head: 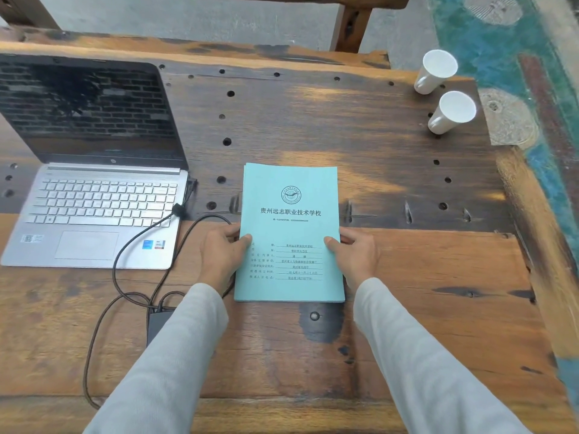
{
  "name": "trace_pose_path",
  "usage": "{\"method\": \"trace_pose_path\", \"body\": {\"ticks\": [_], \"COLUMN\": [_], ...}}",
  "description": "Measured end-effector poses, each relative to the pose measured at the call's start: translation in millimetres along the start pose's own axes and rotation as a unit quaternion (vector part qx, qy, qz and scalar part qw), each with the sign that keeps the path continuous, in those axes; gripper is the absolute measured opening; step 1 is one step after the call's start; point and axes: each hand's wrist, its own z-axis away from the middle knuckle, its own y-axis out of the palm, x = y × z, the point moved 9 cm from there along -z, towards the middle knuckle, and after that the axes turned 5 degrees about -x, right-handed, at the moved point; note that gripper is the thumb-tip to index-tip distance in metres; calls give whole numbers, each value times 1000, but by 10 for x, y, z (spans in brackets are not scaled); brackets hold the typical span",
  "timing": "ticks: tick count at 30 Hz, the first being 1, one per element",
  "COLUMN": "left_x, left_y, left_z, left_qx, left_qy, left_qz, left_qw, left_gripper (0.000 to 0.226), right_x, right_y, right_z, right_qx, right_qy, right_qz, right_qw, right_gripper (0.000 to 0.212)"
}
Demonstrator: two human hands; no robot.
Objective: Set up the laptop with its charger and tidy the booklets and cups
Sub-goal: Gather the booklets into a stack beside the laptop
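Worn, dark-stained wood with rows of drilled holes makes up the tabletop (313,120), and a stack of teal booklets (289,233) lies flat near its middle, square to the person, just right of the open laptop (94,170). Being thin paper with soft covers, the booklets should be light and floppy, and the top ones will likely slide off each other if lifted from one edge; gripping both long sides low down, as now, looks the safest hold. Left hand (224,249) and right hand (354,252) each pinch a side edge, thumbs lying on the cover and fingers curled along or under the edge, palms facing inward, forearms in pale sleeves reaching straight forward from the bottom of the view. A charger brick (158,324) sits partly hidden by the left sleeve, its cable (125,255) looping to the laptop's right side. Two white paper cups (445,92), probably light and easily crushed, stand well apart at the far right corner.
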Motion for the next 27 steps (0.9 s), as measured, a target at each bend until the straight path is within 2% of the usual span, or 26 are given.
{"method": "trace_pose_path", "body": {"ticks": [8, 12, 16, 18, 20, 22, 27], "left_x": [-36, -246, -444, -560, -730, -903, -1316], "left_y": [0, 3, 56, 118, 214, 377, 1000], "left_z": [7, 65, 191, 250, 292, 322, 444], "left_qx": [-8, -14, -28, -39, -50, -42, 17], "left_qy": [-8, 56, 103, 119, 154, 199, 270], "left_qz": [-39, -148, -278, -331, -335, -329, -291], "left_qw": [999, 987, 955, 935, 928, 922, 917], "left_gripper": [25, 24, 30, 43, 55, 64, 74], "right_x": [-19, 63, 151, 173, 174, 182, 209], "right_y": [30, 40, 80, 63, -20, -166, -741], "right_z": [-8, 10, 35, 25, -1, -58, -449], "right_qx": [0, 18, 66, 93, 111, 112, 87], "right_qy": [10, -38, -104, -112, -106, -117, -161], "right_qz": [3, 49, 152, 168, 168, 180, 205], "right_qw": [1000, 998, 981, 975, 974, 970, 961], "right_gripper": [16, 17, 22, 34, 62, 79, 87]}}
